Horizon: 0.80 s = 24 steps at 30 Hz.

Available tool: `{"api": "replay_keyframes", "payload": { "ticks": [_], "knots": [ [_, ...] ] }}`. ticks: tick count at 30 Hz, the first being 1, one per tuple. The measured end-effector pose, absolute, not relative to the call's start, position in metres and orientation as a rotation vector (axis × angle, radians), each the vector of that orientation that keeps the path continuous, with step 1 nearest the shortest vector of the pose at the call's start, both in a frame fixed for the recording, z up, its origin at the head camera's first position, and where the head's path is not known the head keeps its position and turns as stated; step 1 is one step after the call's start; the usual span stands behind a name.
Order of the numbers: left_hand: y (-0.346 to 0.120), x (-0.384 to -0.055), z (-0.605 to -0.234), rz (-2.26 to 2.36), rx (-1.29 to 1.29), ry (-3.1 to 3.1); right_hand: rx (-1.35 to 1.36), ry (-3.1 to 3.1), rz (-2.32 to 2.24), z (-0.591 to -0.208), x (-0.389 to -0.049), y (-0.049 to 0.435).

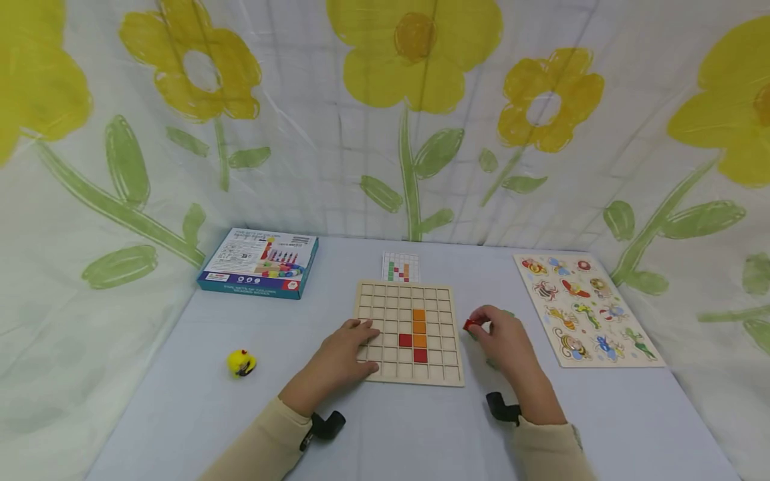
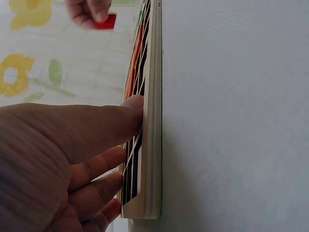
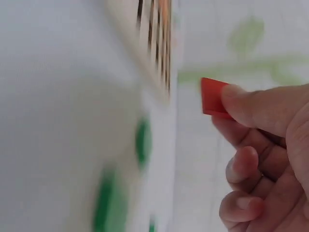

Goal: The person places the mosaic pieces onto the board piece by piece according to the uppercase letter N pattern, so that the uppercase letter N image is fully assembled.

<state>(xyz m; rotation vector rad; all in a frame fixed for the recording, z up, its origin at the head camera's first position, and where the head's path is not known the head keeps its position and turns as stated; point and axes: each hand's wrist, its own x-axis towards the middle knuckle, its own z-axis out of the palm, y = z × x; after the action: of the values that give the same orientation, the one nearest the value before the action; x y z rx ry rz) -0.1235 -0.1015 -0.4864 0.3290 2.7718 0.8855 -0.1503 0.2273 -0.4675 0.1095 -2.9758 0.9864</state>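
1. Two hands are at work over a wooden grid board (image 1: 409, 332) lying on the pale table (image 1: 180, 401). The left hand (image 1: 343, 354) rests with straight fingers on the board's edge at about 9 o'clock, pressing it flat and holding nothing.
2. The right hand (image 1: 508, 344) sits just off the board's side at 3 o'clock and pinches a red tile (image 1: 471, 325) between thumb and forefinger; the remaining fingers are curled loosely beneath, as the right wrist view shows (image 3: 215, 98).
3. The tile is clear of the table and apart from the board, at the hand's 10 o'clock tip, facing the grid.
4. Judged from this, the step in hand is carrying a picked-up piece toward the grid. Orange tiles (image 1: 419, 327) and two red tiles (image 1: 412, 347) already fill cells near the centre.
5. The next move seems to call for travelling toward 9 o'clock over the board, levelling the tile above an open cell and lowering it squarely so that it drops between the ribs.
6. A small pattern card (image 1: 400, 266) lies at the board's 12 o'clock; it probably guides which cell, though its detail is too small to read.
7. Green pieces (image 3: 141, 141) lie blurred on the table beside the right hand.
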Motion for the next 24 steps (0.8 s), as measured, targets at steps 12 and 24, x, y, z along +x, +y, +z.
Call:
{"api": "replay_keyframes", "payload": {
  "ticks": [12, 24],
  "knots": [
    [-0.104, -0.126, -0.489, 0.894, 0.362, 2.773, 0.384, -3.016, 1.096, -0.476, -0.175, 0.118],
    [-0.104, -0.125, -0.489, 0.901, 0.368, 2.775, 0.466, -3.068, 0.973, -0.482, -0.191, 0.097]
  ]
}}
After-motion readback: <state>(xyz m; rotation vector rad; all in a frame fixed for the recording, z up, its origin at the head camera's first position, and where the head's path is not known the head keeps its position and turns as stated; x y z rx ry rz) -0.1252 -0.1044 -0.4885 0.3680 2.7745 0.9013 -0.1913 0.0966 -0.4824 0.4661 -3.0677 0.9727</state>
